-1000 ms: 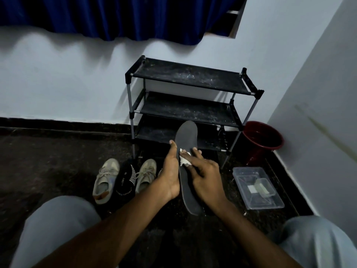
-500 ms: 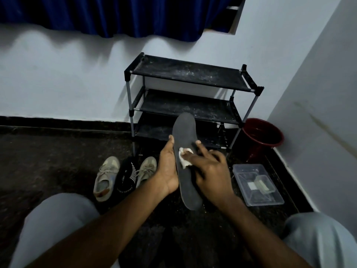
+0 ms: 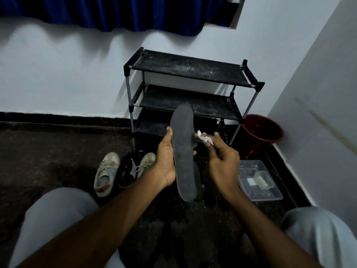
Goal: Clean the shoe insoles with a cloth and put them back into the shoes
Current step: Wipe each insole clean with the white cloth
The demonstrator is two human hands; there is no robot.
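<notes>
Grey-black insole (image 3: 183, 151), held lengthwise in front of a seated person, with its toe end pointing up and away and its heel end low between the knees. The left hand (image 3: 165, 161) grips the insole along its left edge, thumb lying up the rim and fingers curled behind. The right hand (image 3: 224, 163) pinches a small crumpled white cloth (image 3: 202, 138) between thumb and fingertips, level with the insole's upper half. The cloth sits just beside the right edge, and it is unclear whether the two touch. On the dark floor beyond the left wrist lie the nearer beige shoe (image 3: 105, 174) and the farther beige shoe (image 3: 146, 161), with a black striped item (image 3: 127, 171) between them. A black shoe rack (image 3: 185, 70) stands against the pale wall, with a red bucket (image 3: 262, 130) and a clear plastic box (image 3: 270, 192) to its right. The step in hand appears to be wiping the insole, with both shoes yet to be refilled. To do it well, bring the cloth flat onto the surface and stroke from toe to heel in overlapping passes. The left hand should brace from behind so the soft insole does not bend, and should shift its grip so the covered strip gets wiped too.
</notes>
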